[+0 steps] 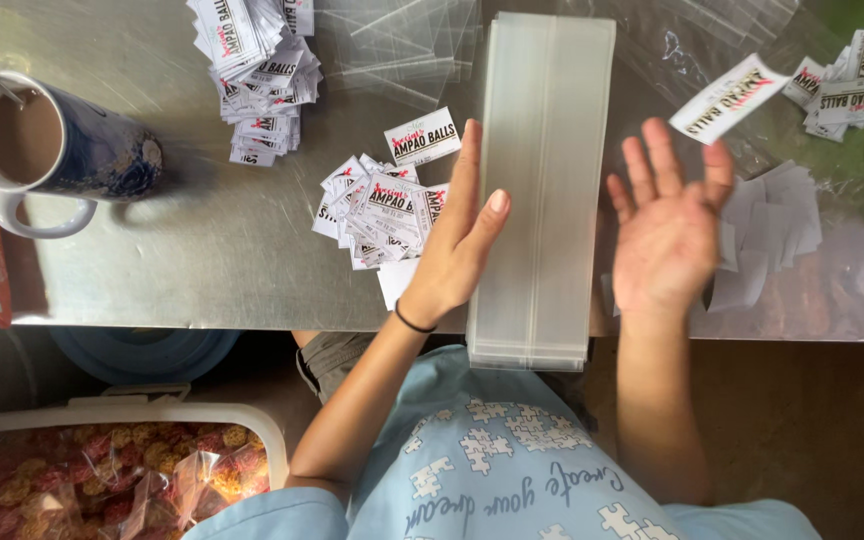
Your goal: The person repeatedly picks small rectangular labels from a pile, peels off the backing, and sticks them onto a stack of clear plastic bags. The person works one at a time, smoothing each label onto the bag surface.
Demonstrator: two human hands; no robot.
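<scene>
Taking the tall stack of clear plastic bags (542,190) as my landmark: far to its left stands a mug of milky drink (52,145), then a heap of small printed paper labels (262,75), and just left of the stack a looser pile of the same labels (382,215). My left hand (457,245) lies flat against the stack's left edge, fingers straight and together, gripping nothing. The stack runs lengthwise away from me, its near end overhanging the metal table (202,260). Right of it, my right hand (667,230) hovers palm-up, fingers spread, empty, a little apart from the stack's right edge. A single label (730,98) sits just beyond its fingertips; whether they touch I cannot tell. My left hand is nearer the stack.
</scene>
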